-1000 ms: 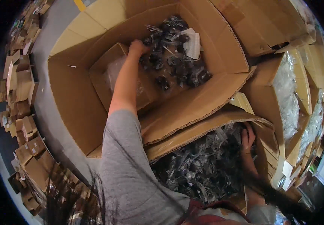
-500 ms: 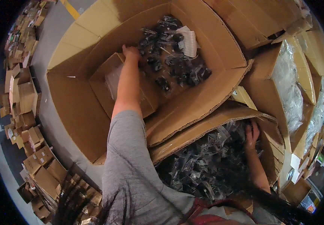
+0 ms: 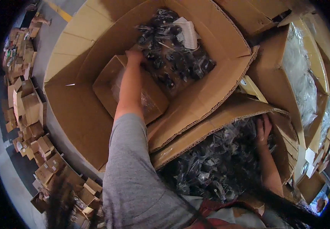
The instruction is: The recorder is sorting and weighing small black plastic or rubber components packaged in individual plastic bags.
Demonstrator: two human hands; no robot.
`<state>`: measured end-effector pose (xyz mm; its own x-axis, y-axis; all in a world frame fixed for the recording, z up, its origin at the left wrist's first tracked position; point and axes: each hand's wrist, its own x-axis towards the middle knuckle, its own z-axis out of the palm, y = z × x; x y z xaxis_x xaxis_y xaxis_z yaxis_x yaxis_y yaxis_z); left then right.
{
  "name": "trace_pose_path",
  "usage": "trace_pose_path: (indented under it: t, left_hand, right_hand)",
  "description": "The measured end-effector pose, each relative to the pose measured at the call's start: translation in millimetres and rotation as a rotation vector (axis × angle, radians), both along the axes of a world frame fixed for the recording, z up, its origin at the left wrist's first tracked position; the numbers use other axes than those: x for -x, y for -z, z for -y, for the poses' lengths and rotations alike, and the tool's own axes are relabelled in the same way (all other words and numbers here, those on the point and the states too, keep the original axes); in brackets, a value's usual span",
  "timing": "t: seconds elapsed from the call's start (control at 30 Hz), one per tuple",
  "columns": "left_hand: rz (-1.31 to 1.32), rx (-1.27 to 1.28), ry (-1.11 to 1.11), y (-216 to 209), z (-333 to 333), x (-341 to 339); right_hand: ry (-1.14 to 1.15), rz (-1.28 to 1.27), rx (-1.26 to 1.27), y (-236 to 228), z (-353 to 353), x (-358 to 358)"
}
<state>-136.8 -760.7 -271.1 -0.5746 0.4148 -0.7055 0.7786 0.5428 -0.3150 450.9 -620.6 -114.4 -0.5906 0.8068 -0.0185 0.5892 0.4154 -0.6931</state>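
Small brown cardboard box (image 3: 155, 91), rectangular, sits inside a large open brown corrugated carton (image 3: 79, 114), in its left-hand part. Translucent plastic film (image 3: 117, 81) shows in the small box, partly covered by the left forearm.

Left hand (image 3: 135, 57): reaches into the large carton, at the far upper corner of the small box, knuckles up. Fingers largely hidden by the hand itself; cannot tell whether they pinch the box edge or only rest there. Sleeve on this arm: grey cloth (image 3: 128, 152).

Just beyond the left hand, same carton: black objects wrapped in clear plastic (image 3: 182, 63), loosely scattered on the carton floor. A flat white piece (image 3: 189, 34) lies among them toward the far side.

Right hand (image 3: 263, 129): in a second open brown corrugated carton (image 3: 226, 114), nearer the body, beside its right-hand wall. Fingers bent, slightly apart; cannot tell whether anything is gripped. This carton is filled with a dense heap of dark objects in clear crinkled bags (image 3: 207, 168).

Surroundings: crumpled clear plastic film (image 3: 298, 76) in a carton at right; grey floor (image 3: 52, 32) with stacked brown boxes (image 3: 54, 166) at left.
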Motion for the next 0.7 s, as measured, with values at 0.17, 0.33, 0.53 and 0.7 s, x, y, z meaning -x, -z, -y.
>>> trace_pose_path:
  t: [0.17, 0.33, 0.53, 0.7]
  left_hand:
    - [0.971, -0.638, -0.653, -65.3, -15.5, -20.9]
    - [1.459, -0.338, -0.881, -11.8, 4.8, 2.8]
    - [0.646, -0.175, -0.198, 50.4, 7.7, -16.8]
    - [0.076, 0.311, 0.14, 79.1, 20.7, -96.5]
  right_hand:
    - [0.079, 0.057, 0.015, 4.6, 3.3, -9.3]
    - [0.016, -0.017, -0.026, -5.5, 1.1, 7.2]
    - [0.034, -0.008, -0.011, 3.2, 0.9, 2.5]
    - [0.11, 0.068, 0.109, 2.1, 1.9, 4.6]
